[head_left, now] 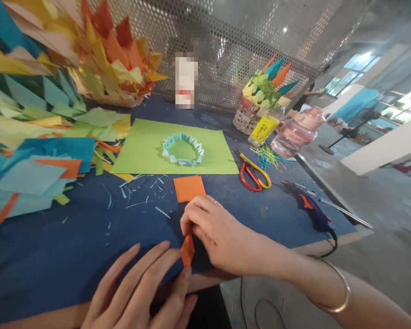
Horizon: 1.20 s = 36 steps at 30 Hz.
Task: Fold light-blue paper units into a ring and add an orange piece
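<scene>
Near the table's front edge I have a small folded piece of orange paper (pixel 188 251) between my two hands. My right hand (pixel 214 226) pinches its upper end with curled fingers. At its lower end, my left hand (pixel 142 283) holds it between thumb and index finger, the other fingers stretched over the blue tabletop. Just beyond my right hand lies a stack of orange square paper (pixel 189 188). Farther back, a ring of folded light blue paper (pixel 183 149) rests on a green sheet (pixel 144 141).
Red and yellow handled scissors (pixel 253 172) and a dark glue gun (pixel 311 210) lie on the right. Behind them stand a yellow-labelled bottle (pixel 265 127), a pink water bottle (pixel 296 132) and a paper-filled pot (pixel 248 116). Loose coloured papers (pixel 30 176) and folded pieces crowd the left.
</scene>
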Motion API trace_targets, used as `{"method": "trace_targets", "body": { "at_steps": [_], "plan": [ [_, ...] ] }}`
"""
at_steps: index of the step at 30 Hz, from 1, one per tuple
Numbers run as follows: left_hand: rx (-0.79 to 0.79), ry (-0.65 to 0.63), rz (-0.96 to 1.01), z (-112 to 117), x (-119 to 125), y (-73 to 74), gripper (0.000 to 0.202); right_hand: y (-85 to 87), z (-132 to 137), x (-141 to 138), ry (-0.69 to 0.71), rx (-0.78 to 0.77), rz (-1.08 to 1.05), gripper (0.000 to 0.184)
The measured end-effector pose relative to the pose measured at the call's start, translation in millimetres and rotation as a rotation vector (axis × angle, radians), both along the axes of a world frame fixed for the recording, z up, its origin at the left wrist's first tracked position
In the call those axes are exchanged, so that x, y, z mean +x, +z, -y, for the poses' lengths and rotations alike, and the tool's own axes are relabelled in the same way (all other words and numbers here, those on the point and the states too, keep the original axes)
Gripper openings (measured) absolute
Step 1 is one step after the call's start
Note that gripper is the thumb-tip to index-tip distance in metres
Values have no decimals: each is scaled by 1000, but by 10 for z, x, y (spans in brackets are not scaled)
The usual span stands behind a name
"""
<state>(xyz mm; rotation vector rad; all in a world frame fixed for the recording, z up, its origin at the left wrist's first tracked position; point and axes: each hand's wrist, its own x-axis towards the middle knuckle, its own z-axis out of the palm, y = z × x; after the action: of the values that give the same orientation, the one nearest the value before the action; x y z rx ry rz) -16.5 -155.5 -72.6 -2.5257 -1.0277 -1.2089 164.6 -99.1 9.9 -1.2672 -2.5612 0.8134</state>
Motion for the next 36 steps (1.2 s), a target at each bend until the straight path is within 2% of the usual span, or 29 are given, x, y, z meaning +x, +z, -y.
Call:
{"method": "trace_targets", "body": {
  "at_steps": [4,8,11,17,20,22,25,28,30,33,36],
  "plan": [
    [-34,-24,-55,-4,-24,85,15,-2,22,49,25,29,-112,20],
    [-38,-22,-60,-4,-48,112,21,13,46,63,28,119,-66,7],
    [-16,-4,-39,21,-41,124,21,44,66,42,-6,147,-35,7],
    [14,34,39,88,34,161,17,70,158,9,-215,18,-155,7],
    [1,69,135,91,74,207,17,36,213,20,-291,36,-276,12],
    [-107,100,247,56,76,263,19,25,253,40,-298,49,-356,12],
    [-483,82,407,-64,42,386,26,46,327,86,-275,70,-411,14],
    [-943,-200,426,-222,27,529,27,100,417,129,-237,101,-402,18],
    [-1166,-337,338,-304,67,623,29,138,481,146,-206,125,-386,21],
    [-1225,-431,253,-357,184,752,20,177,578,157,-189,164,-353,25],
    [-1223,-450,177,-375,285,828,11,191,669,210,-218,210,-322,22]
  ]
}}
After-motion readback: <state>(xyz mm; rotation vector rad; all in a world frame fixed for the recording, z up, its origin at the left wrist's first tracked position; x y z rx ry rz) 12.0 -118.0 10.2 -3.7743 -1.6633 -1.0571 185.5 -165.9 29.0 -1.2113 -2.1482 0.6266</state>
